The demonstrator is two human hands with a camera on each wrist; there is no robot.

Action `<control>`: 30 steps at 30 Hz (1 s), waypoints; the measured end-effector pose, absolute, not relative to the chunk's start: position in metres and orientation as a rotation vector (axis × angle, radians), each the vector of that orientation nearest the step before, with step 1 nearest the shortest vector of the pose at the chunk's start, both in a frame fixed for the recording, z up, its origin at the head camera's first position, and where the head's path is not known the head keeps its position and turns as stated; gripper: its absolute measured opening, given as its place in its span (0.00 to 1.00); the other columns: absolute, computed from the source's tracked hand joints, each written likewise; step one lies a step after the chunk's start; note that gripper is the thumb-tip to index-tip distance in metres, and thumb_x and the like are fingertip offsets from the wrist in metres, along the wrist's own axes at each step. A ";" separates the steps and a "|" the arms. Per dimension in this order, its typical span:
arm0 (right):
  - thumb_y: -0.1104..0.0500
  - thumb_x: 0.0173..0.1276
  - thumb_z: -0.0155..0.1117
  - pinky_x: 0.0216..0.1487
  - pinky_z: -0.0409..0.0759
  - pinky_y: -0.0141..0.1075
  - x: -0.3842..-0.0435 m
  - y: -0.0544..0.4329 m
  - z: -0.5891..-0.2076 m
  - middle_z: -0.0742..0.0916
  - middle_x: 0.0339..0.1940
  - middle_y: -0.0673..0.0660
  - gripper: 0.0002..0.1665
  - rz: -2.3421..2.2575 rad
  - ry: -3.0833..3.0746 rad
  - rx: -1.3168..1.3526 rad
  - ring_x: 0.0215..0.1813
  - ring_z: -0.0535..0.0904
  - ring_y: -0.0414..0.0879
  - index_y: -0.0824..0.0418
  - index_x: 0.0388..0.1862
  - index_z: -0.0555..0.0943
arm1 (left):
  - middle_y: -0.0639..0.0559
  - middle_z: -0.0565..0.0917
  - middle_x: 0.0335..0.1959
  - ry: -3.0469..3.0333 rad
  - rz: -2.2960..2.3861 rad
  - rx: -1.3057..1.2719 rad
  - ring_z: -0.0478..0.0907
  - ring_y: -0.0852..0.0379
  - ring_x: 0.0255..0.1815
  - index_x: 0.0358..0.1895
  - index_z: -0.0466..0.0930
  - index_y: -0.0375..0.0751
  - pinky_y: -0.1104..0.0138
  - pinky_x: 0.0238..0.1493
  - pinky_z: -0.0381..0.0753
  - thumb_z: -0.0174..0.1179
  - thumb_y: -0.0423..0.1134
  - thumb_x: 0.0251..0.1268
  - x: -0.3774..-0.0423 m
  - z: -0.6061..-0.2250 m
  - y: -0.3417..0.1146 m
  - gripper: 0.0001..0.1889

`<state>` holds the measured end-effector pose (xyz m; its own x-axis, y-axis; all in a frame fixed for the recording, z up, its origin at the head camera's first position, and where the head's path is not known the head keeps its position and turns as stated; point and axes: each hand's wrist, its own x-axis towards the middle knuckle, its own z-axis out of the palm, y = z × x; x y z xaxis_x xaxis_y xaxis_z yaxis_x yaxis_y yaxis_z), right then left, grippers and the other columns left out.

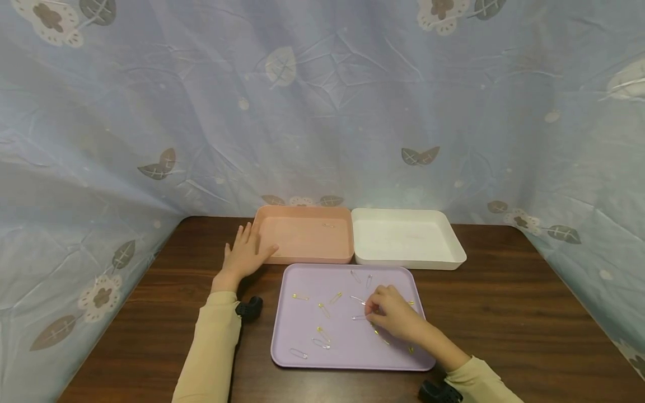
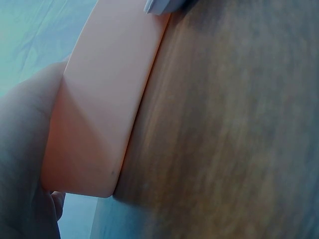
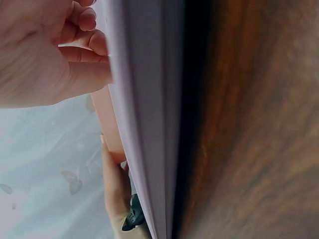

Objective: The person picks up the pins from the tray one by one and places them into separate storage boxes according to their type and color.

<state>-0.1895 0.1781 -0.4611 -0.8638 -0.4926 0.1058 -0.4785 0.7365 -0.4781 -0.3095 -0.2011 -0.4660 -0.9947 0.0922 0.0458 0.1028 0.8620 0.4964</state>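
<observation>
A lilac tray [image 1: 342, 358] holds several loose safety pins, some gold-coloured and some silver. My right hand [image 1: 395, 314] is low over the tray's right half, fingers bent and thumb near the index finger. A silver safety pin [image 1: 358, 317] lies right at those fingertips; whether they pinch it is hidden. In the right wrist view, the tray's rim [image 3: 142, 119] blocks the fingertips. My left hand [image 1: 244, 258] rests with spread, straight fingers at the near left corner of a peach tray [image 1: 307, 259]. One silver safety pin [image 1: 328, 225] lies inside the peach tray.
A white tray [image 1: 403, 262] stands to the right of the peach one, beyond the lilac tray. All three stand on a dark wooden table [image 1: 509, 313]. A patterned blue curtain [image 1: 322, 123] hangs behind the table and down both sides.
</observation>
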 end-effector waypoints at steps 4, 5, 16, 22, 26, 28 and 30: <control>0.62 0.59 0.69 0.38 0.63 0.31 -0.189 0.177 -0.462 0.74 0.29 0.45 0.09 -0.741 2.922 -0.813 0.36 0.62 0.39 0.51 0.25 0.78 | 0.41 0.38 0.81 -3.017 -0.788 -0.165 0.33 0.38 0.81 0.79 0.33 0.50 0.27 0.68 0.36 0.44 0.73 0.64 -0.310 -0.467 -0.201 0.51; 0.62 0.59 0.69 0.37 0.63 0.30 -0.188 0.177 -0.462 0.74 0.29 0.44 0.09 -0.730 2.928 -0.815 0.36 0.62 0.39 0.52 0.25 0.78 | 0.40 0.39 0.81 -3.017 -0.786 -0.166 0.33 0.38 0.81 0.79 0.33 0.50 0.27 0.68 0.36 0.44 0.73 0.64 -0.310 -0.467 -0.201 0.51; 0.62 0.61 0.67 0.36 0.63 0.31 -0.185 0.176 -0.460 0.73 0.29 0.45 0.11 -0.621 2.982 -0.917 0.35 0.62 0.39 0.53 0.24 0.75 | 0.41 0.39 0.81 -3.006 -0.811 -0.159 0.33 0.39 0.81 0.80 0.34 0.50 0.28 0.69 0.37 0.46 0.72 0.64 -0.307 -0.466 -0.200 0.50; 0.62 0.63 0.66 0.36 0.63 0.31 -0.184 0.175 -0.462 0.72 0.29 0.45 0.11 -0.611 3.000 -0.958 0.35 0.61 0.39 0.53 0.25 0.74 | 0.40 0.39 0.81 -3.007 -0.789 -0.163 0.33 0.38 0.81 0.79 0.34 0.48 0.28 0.69 0.37 0.45 0.72 0.64 -0.309 -0.468 -0.200 0.51; 0.62 0.65 0.65 0.36 0.63 0.30 -0.184 0.175 -0.461 0.72 0.29 0.44 0.10 -0.633 3.000 -0.962 0.35 0.61 0.38 0.53 0.26 0.75 | 0.41 0.38 0.81 -3.009 -0.795 -0.163 0.33 0.38 0.81 0.79 0.34 0.49 0.28 0.69 0.36 0.46 0.72 0.64 -0.310 -0.467 -0.201 0.51; 0.62 0.65 0.65 0.36 0.63 0.30 -0.185 0.174 -0.461 0.72 0.29 0.44 0.10 -0.640 3.001 -0.965 0.35 0.61 0.38 0.53 0.26 0.75 | 0.41 0.38 0.81 -3.008 -0.800 -0.163 0.33 0.38 0.81 0.79 0.34 0.49 0.28 0.69 0.36 0.46 0.72 0.64 -0.310 -0.467 -0.201 0.51; 0.62 0.65 0.65 0.37 0.63 0.30 -0.186 0.174 -0.460 0.72 0.29 0.45 0.09 -0.645 3.008 -0.970 0.35 0.61 0.38 0.53 0.27 0.75 | 0.41 0.38 0.81 -3.004 -0.807 -0.162 0.33 0.39 0.81 0.79 0.34 0.49 0.28 0.69 0.37 0.46 0.72 0.64 -0.309 -0.466 -0.201 0.51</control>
